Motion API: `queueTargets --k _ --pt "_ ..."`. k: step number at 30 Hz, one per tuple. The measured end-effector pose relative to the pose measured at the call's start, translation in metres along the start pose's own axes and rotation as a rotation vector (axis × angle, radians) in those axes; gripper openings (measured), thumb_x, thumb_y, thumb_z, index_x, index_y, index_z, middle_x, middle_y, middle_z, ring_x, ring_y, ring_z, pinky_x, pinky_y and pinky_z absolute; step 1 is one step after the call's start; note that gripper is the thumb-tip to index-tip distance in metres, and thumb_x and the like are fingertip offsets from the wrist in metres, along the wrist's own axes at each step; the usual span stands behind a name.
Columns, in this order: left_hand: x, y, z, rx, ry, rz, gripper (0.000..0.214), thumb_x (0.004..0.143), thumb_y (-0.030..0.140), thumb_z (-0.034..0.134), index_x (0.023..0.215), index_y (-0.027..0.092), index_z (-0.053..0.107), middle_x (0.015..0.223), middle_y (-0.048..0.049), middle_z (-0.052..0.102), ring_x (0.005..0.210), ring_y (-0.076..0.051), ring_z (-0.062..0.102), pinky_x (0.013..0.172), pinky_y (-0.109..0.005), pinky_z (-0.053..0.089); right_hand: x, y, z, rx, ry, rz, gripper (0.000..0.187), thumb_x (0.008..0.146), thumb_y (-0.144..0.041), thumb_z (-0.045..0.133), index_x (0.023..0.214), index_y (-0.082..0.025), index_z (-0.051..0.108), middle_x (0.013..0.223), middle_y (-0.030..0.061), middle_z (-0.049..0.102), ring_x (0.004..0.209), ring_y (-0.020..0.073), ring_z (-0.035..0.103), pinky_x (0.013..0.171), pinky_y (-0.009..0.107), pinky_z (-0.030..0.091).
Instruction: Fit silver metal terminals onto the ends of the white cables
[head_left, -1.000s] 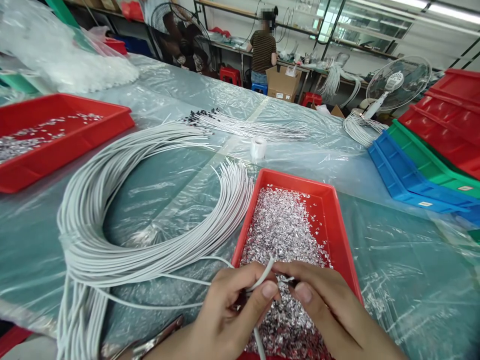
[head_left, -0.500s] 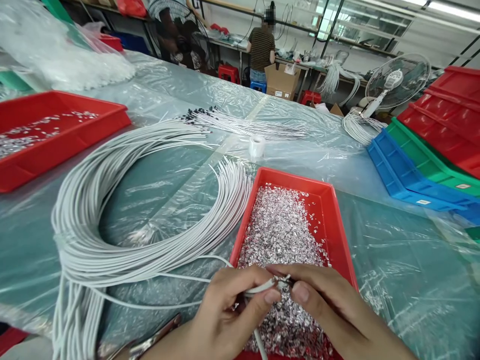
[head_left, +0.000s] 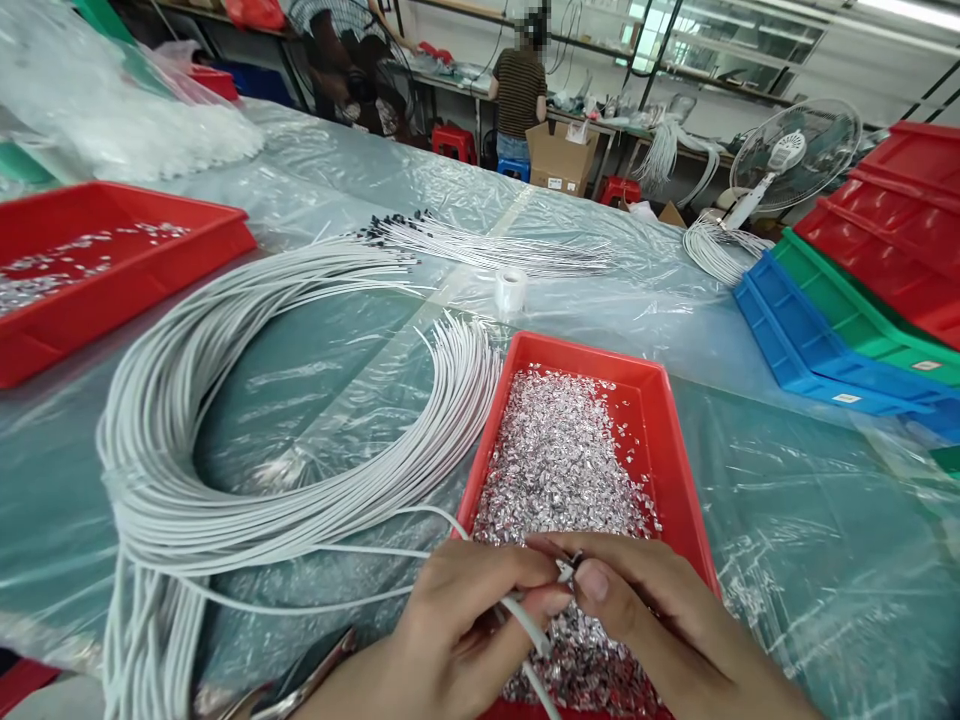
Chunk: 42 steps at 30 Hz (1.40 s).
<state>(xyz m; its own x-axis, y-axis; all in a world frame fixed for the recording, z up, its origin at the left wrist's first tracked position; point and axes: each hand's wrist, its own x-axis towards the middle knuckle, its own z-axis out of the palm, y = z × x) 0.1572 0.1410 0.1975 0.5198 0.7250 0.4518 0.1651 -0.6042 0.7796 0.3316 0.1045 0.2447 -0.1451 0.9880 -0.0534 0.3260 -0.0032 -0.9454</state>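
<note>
Your left hand point(head_left: 465, 630) has brought the white wire point(head_left: 526, 618) down: its end, arched above your fingers a second ago, now lies low under the thumb. Your right hand point(head_left: 645, 620) has closed in, pinching the small metal piece point(head_left: 566, 568) against the wire tip.

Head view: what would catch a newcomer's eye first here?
The red tray heaped with glittering silver bits at centre, and the big coil of white cables sweeping round to its left. In front, the left hand and right hand pinch one cable end together over the tray.
</note>
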Motion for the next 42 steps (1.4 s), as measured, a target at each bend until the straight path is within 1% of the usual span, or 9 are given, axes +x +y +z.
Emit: queueTargets --k 8,14,18,21,24,27,30,38,42 --pt "0.005 0.004 0.002 0.038 0.12 0.054 0.014 0.09 0.013 0.049 0.079 0.017 0.056 0.06 0.0036 0.063 0.049 -0.006 0.056 0.048 -0.016 0.043 0.001 -0.004 -0.001 -0.061 -0.023 0.073 0.029 0.088 -0.033 0.053 0.112 -0.026 0.066 0.11 0.002 0.071 0.1 0.0199 0.065 0.091 0.03 0.048" --pt "0.002 0.002 0.003 -0.045 0.207 0.008 0.017 0.092 0.017 0.045 0.077 0.018 0.054 0.054 0.005 0.058 0.045 -0.006 0.055 0.046 -0.014 0.044 0.005 -0.005 0.003 -0.047 -0.052 0.008 0.029 0.091 -0.037 0.045 0.106 -0.03 0.069 0.095 0.0026 0.074 0.093 0.0215 0.067 0.077 0.029 0.052" --pt "0.001 0.0 0.004 -0.127 0.235 -0.071 0.018 0.092 0.016 0.045 0.076 0.019 0.053 0.051 0.0062 0.053 0.043 -0.006 0.051 0.045 -0.015 0.042 0.003 0.0 -0.009 -0.115 -0.035 0.169 0.03 0.088 -0.048 0.049 0.105 -0.033 0.069 0.1 0.004 0.072 0.099 0.0239 0.063 0.085 0.035 0.048" --pt "0.001 -0.001 0.005 -0.197 0.172 -0.123 0.019 0.091 0.017 0.047 0.073 0.02 0.053 0.049 0.0074 0.046 0.04 -0.006 0.043 0.04 -0.016 0.035 0.003 0.004 -0.017 -0.183 0.072 0.191 0.036 0.083 -0.05 0.056 0.113 -0.03 0.064 0.096 0.0057 0.068 0.084 0.0214 0.063 0.072 0.033 0.051" --pt "0.003 -0.001 0.004 -0.273 0.09 -0.178 0.02 0.09 0.02 0.048 0.072 0.019 0.055 0.051 0.007 0.042 0.041 -0.006 0.036 0.037 -0.017 0.029 0.003 0.008 -0.02 -0.265 0.115 -0.034 0.034 0.082 -0.035 0.064 0.115 -0.032 0.058 0.082 0.0004 0.066 0.058 0.0142 0.057 0.052 0.026 0.047" --pt "0.006 -0.001 0.002 -0.361 -0.023 -0.274 0.023 0.091 0.024 0.048 0.071 0.018 0.057 0.052 0.0068 0.037 0.043 -0.006 0.033 0.037 -0.018 0.025 0.004 0.009 -0.019 -0.386 0.075 -0.292 0.035 0.083 -0.016 0.06 0.113 -0.034 0.055 0.083 -0.0044 0.07 0.056 0.0113 0.059 0.057 0.026 0.045" --pt "0.009 0.0 -0.001 -0.439 -0.123 -0.37 0.029 0.092 0.03 0.046 0.068 0.016 0.057 0.051 0.0073 0.03 0.044 -0.007 0.029 0.038 -0.02 0.022 0.004 0.009 -0.02 -0.51 -0.02 -0.43 0.038 0.082 -0.005 0.051 0.11 -0.03 0.052 0.082 -0.0036 0.071 0.065 0.0134 0.065 0.059 0.028 0.044" --pt "0.013 0.003 -0.004 -0.455 -0.237 -0.484 0.029 0.09 0.032 0.047 0.066 0.016 0.054 0.053 0.0064 0.035 0.048 -0.008 0.03 0.042 -0.019 0.024 -0.004 0.006 -0.033 -0.652 -0.213 -0.348 0.036 0.079 -0.005 0.051 0.109 -0.026 0.051 0.081 -0.0017 0.067 0.066 0.0166 0.062 0.058 0.031 0.043" --pt "0.013 0.004 -0.004 -0.357 -0.285 -0.476 0.026 0.089 0.03 0.048 0.068 0.016 0.056 0.056 0.004 0.045 0.051 -0.008 0.038 0.042 -0.018 0.028 -0.005 0.003 -0.035 -0.621 -0.202 -0.269 0.032 0.079 -0.006 0.058 0.103 -0.027 0.054 0.087 -0.0045 0.069 0.072 0.0149 0.064 0.064 0.029 0.043"
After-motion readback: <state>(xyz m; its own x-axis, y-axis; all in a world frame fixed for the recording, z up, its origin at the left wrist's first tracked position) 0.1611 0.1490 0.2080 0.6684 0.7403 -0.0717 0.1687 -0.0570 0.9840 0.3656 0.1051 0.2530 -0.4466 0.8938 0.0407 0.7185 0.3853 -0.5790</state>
